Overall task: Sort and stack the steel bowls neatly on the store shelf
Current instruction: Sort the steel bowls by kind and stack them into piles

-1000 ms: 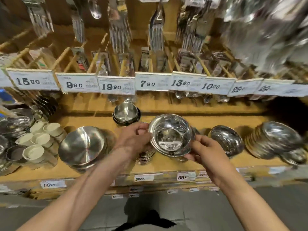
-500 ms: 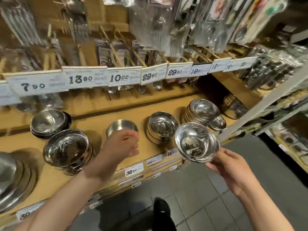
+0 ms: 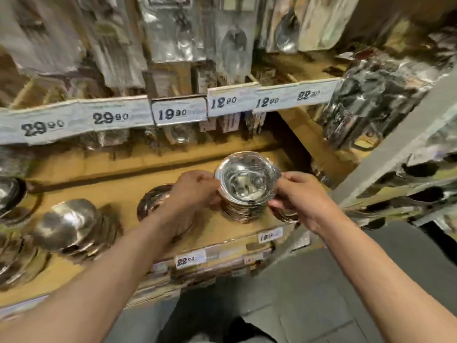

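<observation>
A: Far left of the frame first, what sits on the wooden shelf (image 3: 118, 191)?

B: A blurred pile of steel bowls (image 3: 65, 225) at the lower left, tipped on their sides, rims facing right. Another shiny piece pokes in at the left edge, too cut off to name.

A: And toward the middle?

B: One tilted steel bowl (image 3: 152, 200) just left of centre, partly hidden behind the left forearm. The left hand (image 3: 195, 190) reaches over it, knuckles up, fingers curled against the left rim of the top bowl (image 3: 246, 179).

A: Where is that bowl exactly?

B: Right of centre, mouth up, sitting on a stack of bowls (image 3: 241, 210) that stands on the shelf near its front edge. Whether it is fully nested I cannot tell; motion blur smears the rims.

A: The other hand?

B: The right hand (image 3: 300, 196) grips the same bowl from the right, thumb and fingers bent round its rim. A further bit of steel shows under that hand, unclear what.

A: Higher up?

B: A strip of price tags (image 3: 178, 112) crosses the frame, reading 29.90, 29.90, 19.90, 12.90, 12.90. Above them hang packaged utensils (image 3: 235, 45), badly blurred. Smaller price labels (image 3: 190, 259) line the front lip at lower centre. A grey upright post (image 3: 405, 134) slants along the right side.
</observation>
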The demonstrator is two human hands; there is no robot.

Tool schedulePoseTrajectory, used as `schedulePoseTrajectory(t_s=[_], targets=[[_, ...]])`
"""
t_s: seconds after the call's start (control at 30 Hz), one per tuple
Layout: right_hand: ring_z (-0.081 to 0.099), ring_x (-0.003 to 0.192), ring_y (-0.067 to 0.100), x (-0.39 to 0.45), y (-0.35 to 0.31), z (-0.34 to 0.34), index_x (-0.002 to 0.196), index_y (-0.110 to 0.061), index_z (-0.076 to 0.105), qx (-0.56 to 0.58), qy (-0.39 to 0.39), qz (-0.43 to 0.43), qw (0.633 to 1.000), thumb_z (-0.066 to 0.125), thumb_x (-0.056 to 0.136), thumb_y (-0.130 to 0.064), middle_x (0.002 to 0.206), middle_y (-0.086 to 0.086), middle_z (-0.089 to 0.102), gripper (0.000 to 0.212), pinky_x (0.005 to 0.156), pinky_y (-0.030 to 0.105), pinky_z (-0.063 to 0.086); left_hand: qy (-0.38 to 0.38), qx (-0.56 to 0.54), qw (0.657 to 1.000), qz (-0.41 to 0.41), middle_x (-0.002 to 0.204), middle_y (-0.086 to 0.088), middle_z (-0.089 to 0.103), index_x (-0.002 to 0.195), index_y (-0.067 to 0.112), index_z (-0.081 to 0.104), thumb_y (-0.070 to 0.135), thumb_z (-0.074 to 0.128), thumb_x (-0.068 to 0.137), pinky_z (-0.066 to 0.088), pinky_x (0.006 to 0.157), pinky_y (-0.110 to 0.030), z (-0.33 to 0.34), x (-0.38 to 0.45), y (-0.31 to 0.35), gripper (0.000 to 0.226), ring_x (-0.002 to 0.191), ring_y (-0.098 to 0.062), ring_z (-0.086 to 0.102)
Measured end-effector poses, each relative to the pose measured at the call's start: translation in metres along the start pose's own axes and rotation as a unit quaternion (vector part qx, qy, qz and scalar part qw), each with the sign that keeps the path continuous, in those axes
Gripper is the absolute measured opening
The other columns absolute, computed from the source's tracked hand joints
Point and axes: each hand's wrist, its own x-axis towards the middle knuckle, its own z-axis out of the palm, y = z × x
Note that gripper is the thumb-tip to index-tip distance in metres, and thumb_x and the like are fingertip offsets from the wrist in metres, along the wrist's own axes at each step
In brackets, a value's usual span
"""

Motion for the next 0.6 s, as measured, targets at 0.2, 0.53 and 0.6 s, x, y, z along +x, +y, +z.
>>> schedulePoseTrajectory(t_s=[0.2, 0.53, 0.6], targets=[[0.071, 0.058, 0.016, 0.057, -0.012, -0.015, 0.083, -0.013, 0.055, -0.080, -0.004, -0.027, 0.996, 0.072, 0.089, -0.014, 0.083, 0.009, 0.063, 0.017, 0.054, 0.026, 0.057, 0.056, 0.003, 0.998, -0.002, 0.090, -0.030, 0.073, 0.063, 0.012, 0.072, 0.006, 0.068, 0.088, 0.059, 0.092, -0.053, 0.030, 0.034, 0.013, 0.026, 0.077, -0.026, 0.065], [0.072, 0.071, 0.021, 0.076, 0.005, -0.017, 0.079, -0.011, 0.061, -0.208, -0.018, -0.047, 0.977, 0.071, 0.084, -0.011, 0.079, 0.005, 0.066, 0.011, 0.081, 0.050, 0.063, 0.129, 0.025, 0.990, -0.049, 0.078, -0.011, 0.066, 0.084, 0.004, 0.066, 0.002, 0.066, 0.091, 0.065, 0.077, -0.044, 0.048, 0.047, -0.006, 0.007, 0.064, -0.023, 0.069], [0.067, 0.075, 0.026, 0.073, 0.006, -0.015, 0.070, -0.015, 0.058, -0.275, 0.001, -0.075, 0.959, 0.070, 0.080, -0.017, 0.072, 0.002, 0.063, 0.016, 0.072, 0.042, 0.060, 0.129, 0.039, 0.990, -0.049, 0.078, -0.012, 0.067, 0.082, 0.005, 0.065, 0.002, 0.068, 0.090, 0.065, 0.076, -0.044, 0.046, 0.048, -0.006, 0.009, 0.060, -0.022, 0.068]])
